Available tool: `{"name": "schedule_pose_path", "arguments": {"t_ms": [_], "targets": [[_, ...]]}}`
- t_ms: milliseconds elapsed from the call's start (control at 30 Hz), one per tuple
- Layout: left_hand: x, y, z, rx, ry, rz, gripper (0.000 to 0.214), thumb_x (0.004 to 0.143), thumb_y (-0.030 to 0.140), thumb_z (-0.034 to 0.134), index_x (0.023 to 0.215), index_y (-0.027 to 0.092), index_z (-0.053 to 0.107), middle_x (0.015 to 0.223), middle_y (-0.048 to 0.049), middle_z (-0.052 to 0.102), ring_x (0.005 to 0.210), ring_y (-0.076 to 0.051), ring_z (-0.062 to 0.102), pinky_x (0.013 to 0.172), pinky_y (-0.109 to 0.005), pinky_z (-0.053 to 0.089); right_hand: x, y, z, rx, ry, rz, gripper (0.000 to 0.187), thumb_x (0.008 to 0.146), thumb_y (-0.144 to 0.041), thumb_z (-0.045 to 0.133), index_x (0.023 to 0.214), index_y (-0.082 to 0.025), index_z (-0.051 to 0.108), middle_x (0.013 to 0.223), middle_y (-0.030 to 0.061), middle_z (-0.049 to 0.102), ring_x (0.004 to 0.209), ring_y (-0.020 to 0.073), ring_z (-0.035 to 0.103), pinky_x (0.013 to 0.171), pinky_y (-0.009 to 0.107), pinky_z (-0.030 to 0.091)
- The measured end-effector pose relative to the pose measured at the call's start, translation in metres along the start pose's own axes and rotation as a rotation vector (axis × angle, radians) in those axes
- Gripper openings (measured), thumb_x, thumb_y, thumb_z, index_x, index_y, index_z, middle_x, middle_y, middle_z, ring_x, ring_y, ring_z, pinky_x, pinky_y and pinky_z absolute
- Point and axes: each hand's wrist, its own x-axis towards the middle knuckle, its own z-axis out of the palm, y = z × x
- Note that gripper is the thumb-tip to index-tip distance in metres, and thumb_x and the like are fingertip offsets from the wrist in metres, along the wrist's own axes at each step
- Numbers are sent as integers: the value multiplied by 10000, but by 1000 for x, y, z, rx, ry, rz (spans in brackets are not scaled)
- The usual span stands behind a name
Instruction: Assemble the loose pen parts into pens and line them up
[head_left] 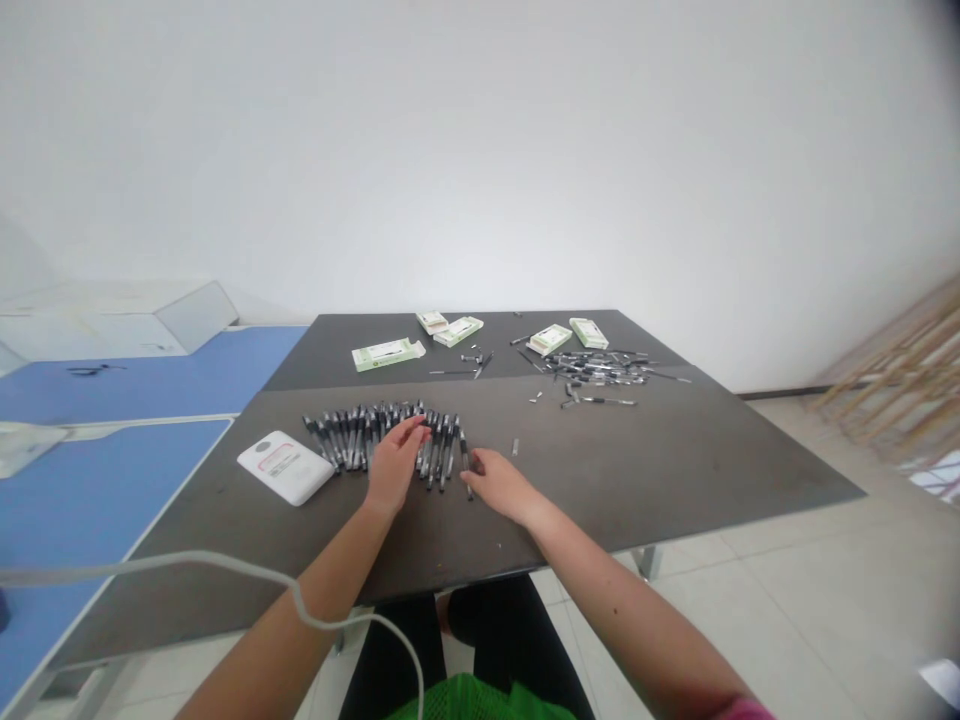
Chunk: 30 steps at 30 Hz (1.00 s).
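Observation:
A long row of black-and-clear pens (352, 440) lies side by side across the near part of the dark table. My left hand (395, 462) is over the middle of this row, fingers stretched out and apart from the thumb, with no pen visible in its grip. At the row's right end, my right hand (499, 482) has its thumb and fingers closed at a single pen (464, 456), which lies slightly apart from the others. A white card-like packet (286, 467) with red and dark print rests to the left of the row.
Behind the row lie green-and-white pen boxes (386, 354) and a loose pile of pens (600, 368). A small clear piece (515, 447) is right of my right hand. A pale cable (225, 562) crosses the lower left. Blue-topped tables (180, 470) adjoin on the left.

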Motion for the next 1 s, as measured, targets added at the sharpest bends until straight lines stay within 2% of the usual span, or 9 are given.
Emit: {"name": "schedule_pose_path", "arguments": {"t_ms": [100,167,233,333,400,500,600,800,1000], "targets": [[-3,1,-6,162,53,49,417,750,430,604,1069,165,642,757,-13,656,710,-158,608,702,-265,465,-12,10,-5,-13,16,-54,411,788,-268,600,1174,-129,573,1166,136,600,989,209,595,872,320,451],[-7,5,-11,209,32,36,372,773,467,574,980,171,663,612,24,601,588,-147,567,597,-248,438,-14,23,-15,-62,77,-107,401,804,-250,585,1189,-142,564,1149,115,612,964,176,606,852,290,469],[-12,9,-14,208,-40,44,342,809,483,520,767,175,662,531,30,563,523,-138,534,551,-243,415,-10,42,-35,-204,170,-120,360,815,-239,576,1167,-165,580,1115,81,631,933,145,614,828,253,478],[-17,11,-13,105,-122,113,472,866,472,418,504,187,519,547,-4,587,575,-141,565,622,-251,441,4,75,-82,-428,295,-13,300,856,-219,514,1139,-165,602,1092,78,641,920,141,615,843,248,465],[-17,8,-10,31,-112,113,469,881,466,391,541,182,546,636,-28,639,662,-156,604,694,-265,464,15,96,-121,-525,368,74,309,886,-185,440,1140,-138,608,1109,119,631,981,175,600,888,279,437],[-15,1,-8,-2,-78,39,415,868,487,421,746,161,647,743,-49,681,713,-175,627,726,-288,484,31,123,-173,-671,415,172,341,891,-139,392,1149,-135,616,1177,151,598,1109,223,542,948,307,384],[-13,-5,-9,-9,-72,4,436,860,519,424,796,155,655,751,-53,684,708,-181,630,722,-296,494,43,141,-204,-773,365,224,347,883,-118,406,1159,-151,615,1191,148,596,1119,237,531,938,313,379],[-14,-4,-12,42,-57,19,442,852,538,429,787,164,657,751,-52,685,711,-186,632,722,-298,491,57,158,-218,-830,243,248,256,868,-132,473,1035,-140,668,1115,157,632,1076,228,537,902,304,376],[-17,3,-10,58,-61,34,439,852,536,429,757,171,653,715,-38,676,689,-180,626,693,-286,493,58,155,-220,-705,262,241,218,826,-125,484,851,-138,700,1025,163,659,1017,269,557,860,353,378]]}}
